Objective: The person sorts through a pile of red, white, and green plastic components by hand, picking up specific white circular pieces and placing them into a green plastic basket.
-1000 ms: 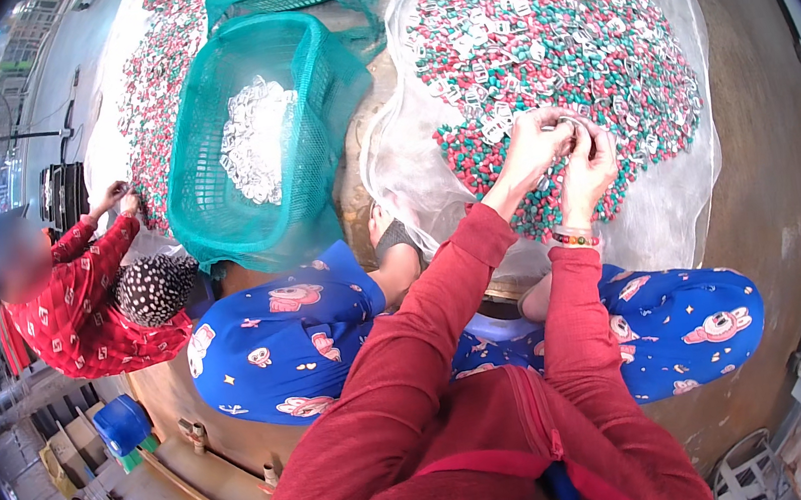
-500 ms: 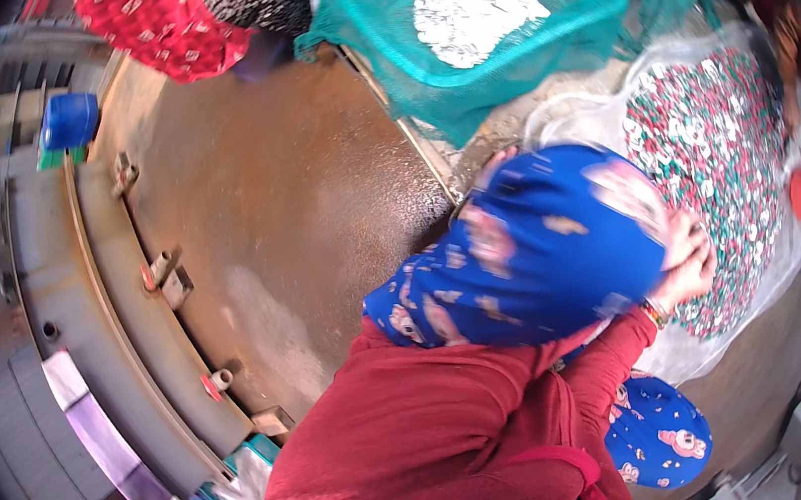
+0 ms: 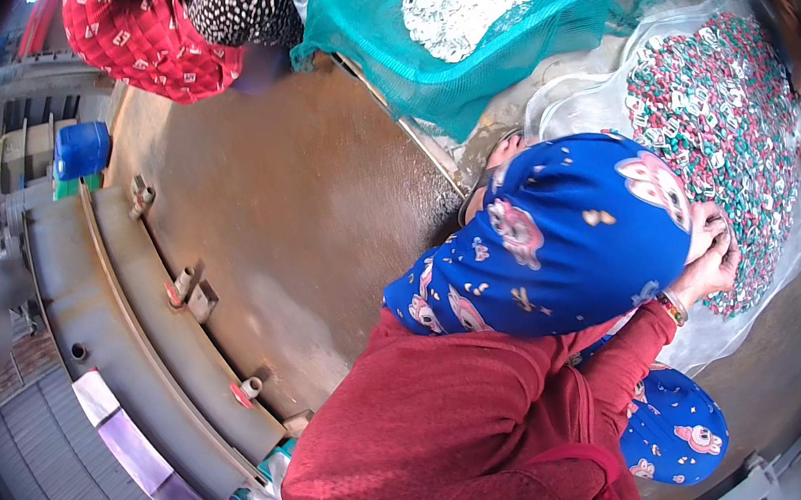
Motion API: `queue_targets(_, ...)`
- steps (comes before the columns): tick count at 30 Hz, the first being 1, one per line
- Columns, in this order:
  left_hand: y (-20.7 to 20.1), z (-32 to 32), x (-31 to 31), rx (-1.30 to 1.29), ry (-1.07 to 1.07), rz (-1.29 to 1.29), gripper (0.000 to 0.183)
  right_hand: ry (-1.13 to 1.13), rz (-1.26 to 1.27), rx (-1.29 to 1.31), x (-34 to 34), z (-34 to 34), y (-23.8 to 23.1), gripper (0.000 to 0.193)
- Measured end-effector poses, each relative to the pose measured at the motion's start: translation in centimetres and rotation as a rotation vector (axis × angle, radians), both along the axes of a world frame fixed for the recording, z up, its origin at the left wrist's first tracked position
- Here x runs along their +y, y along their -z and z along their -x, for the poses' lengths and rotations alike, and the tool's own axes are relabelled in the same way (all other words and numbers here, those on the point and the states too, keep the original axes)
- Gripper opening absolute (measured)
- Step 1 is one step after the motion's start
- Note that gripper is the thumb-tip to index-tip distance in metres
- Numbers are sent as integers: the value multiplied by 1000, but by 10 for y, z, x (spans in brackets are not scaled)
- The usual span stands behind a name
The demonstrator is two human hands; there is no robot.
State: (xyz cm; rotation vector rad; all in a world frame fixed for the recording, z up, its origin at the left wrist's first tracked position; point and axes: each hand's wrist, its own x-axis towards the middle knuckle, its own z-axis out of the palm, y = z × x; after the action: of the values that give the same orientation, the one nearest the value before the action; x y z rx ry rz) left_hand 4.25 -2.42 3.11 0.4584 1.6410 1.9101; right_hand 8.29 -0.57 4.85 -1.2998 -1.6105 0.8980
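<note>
View now swung toward nine o'clock, leaving left hand (image 3: 706,224) and right hand (image 3: 711,270) at three, close together by multicoloured pile (image 3: 720,126), grasp too hidden to tell.

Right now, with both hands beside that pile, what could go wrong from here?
The blue-clad left knee partly hides the left hand beside the right hand, so a fumbled piece might go unseen in this view. The knee also crowds the red, green and white pieces; shifting that leg could scatter some off the white mesh sheet.
</note>
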Motion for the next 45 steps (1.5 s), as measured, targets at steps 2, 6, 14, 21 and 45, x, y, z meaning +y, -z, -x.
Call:
queue_targets(2,11,-5,2,99,45,45,19,-8,128,213,5,-10,16,17)
queue_targets(6,23,-6,2,-49,-34,-5,19,-54,-72,26,6,-9,26,18)
queue_targets(14,10,28,-19,-304,-77,-104,24,-73,-292,9,-4,19,40,11)
queue_targets(21,31,15,-8,-179,253,-117,39,41,-15,114,-1,-7,46,12)
queue_targets(45,54,110,-24,-612,169,-236,16,-104,441,627,0,-33,94,19)
